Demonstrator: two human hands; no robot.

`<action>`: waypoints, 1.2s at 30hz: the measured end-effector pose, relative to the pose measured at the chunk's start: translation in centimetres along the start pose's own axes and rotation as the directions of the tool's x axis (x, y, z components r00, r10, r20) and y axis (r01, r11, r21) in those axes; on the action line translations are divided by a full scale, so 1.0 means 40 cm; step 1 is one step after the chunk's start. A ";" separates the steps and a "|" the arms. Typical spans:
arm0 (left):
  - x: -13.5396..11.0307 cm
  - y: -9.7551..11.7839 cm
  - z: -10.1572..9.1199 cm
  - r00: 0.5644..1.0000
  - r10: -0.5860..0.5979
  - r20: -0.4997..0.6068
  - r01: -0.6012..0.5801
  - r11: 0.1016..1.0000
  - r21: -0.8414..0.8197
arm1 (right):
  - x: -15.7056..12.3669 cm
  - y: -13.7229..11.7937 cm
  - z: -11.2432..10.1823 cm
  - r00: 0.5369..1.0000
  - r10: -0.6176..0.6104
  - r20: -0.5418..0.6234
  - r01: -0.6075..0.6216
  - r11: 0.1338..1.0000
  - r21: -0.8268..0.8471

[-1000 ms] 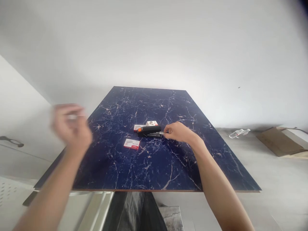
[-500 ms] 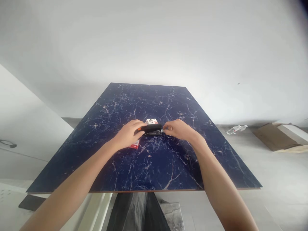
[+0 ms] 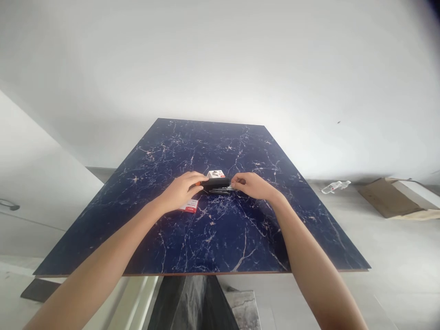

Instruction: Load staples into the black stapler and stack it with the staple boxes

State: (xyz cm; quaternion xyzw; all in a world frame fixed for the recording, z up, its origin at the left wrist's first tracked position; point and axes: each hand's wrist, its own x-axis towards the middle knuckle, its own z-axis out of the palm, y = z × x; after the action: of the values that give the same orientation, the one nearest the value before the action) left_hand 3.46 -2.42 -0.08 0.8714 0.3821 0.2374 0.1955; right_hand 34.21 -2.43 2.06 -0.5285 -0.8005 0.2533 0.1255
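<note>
A black stapler (image 3: 217, 183) with a bit of orange at its left end lies crosswise near the middle of the blue marbled table (image 3: 213, 247). My left hand (image 3: 182, 190) grips that left end between thumb and fingers. At the right end, my right hand (image 3: 245, 184) pinches a small pale piece (image 3: 231, 186) against the stapler; what it is stays too small to tell. Behind the stapler stands a small white box (image 3: 216, 174) with a dark picture and red print. Partly under my left hand is a red and white box (image 3: 189, 206).
A clear plastic bottle (image 3: 336, 187) lies on the floor to the right, beside an open cardboard box (image 3: 392, 197). White walls rise behind and left of the table. Something black and draped (image 3: 192, 302) shows below the front edge.
My right hand has edged left, and its fingers sit close against the stapler's right end. A little more of the red and white box shows by my left hand. The view has shifted slightly.
</note>
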 end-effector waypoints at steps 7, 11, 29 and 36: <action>-0.001 -0.010 -0.003 1.000 -0.018 0.012 0.018 1.000 0.005 | 0.012 0.005 0.017 0.999 0.015 -0.041 -0.010 0.993 0.117; 0.000 -0.005 -0.005 1.000 -0.018 0.003 0.018 1.000 0.021 | 0.018 0.008 0.018 0.988 0.089 -0.125 -0.036 0.927 0.373; -0.001 0.012 -0.001 0.975 0.140 -0.174 -0.119 0.985 0.124 | -0.012 -0.035 -0.005 0.974 0.170 -0.152 -0.030 0.756 0.654; 0.001 0.144 0.028 0.954 -0.049 -0.297 -0.013 0.979 -0.203 | -0.046 -0.165 0.038 0.954 -0.108 -0.281 0.227 0.871 0.436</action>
State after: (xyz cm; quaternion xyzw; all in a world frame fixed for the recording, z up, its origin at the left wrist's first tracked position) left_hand 7.41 -6.19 2.04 0.7972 0.3891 0.4030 0.2249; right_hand 29.09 -6.57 4.47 -0.4388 -0.7378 0.3569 0.3684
